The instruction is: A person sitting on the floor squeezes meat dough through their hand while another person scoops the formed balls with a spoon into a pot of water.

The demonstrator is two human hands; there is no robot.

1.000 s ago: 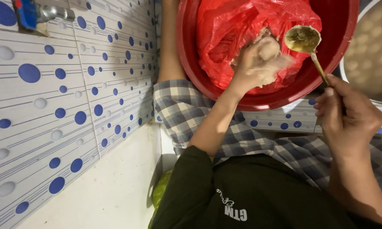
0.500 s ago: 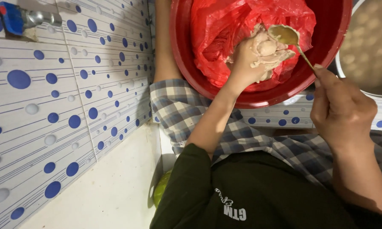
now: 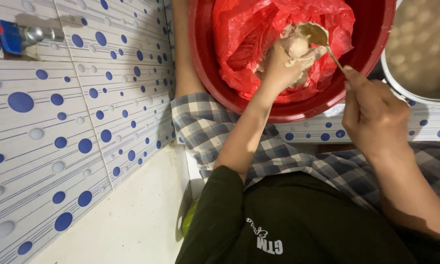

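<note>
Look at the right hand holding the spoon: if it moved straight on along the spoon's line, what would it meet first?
Most likely the pale paste cupped in the left hand, since the spoon held by the right hand points there; depth is unclear.

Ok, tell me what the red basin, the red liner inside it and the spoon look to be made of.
Red basin: likely hard plastic, with a smooth, evenly coloured glossy rim.
Red liner: thin plastic film, probably a bag; it is crinkled and shiny in its folds.
Spoon, held by the right hand: seemingly metal, with a thin stem and a dull shine, though smeared with pale paste.
</note>
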